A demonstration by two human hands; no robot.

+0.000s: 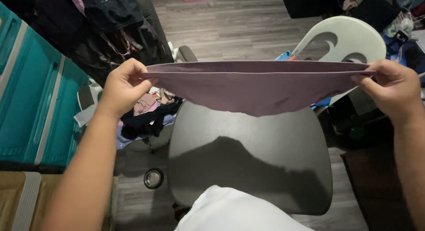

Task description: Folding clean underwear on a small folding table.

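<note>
Head view: left hand (123, 87) and right hand (392, 89) pinch purple cloth (256, 87) stretched left-right.

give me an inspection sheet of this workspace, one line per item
surface: round dark table, bare apart from a white fabric bundle at its near edge
job's things: purple cloth stretched flat in the air above the table
clutter: pile of clothes left of the table, dark garments hanging behind, small round metal dish on the floor
hands: left hand pinches the cloth's left end, right hand pinches its right end
cables: nothing seen
surroundings: white plastic chair behind the cloth, teal panels at left, grey wood floor
</note>
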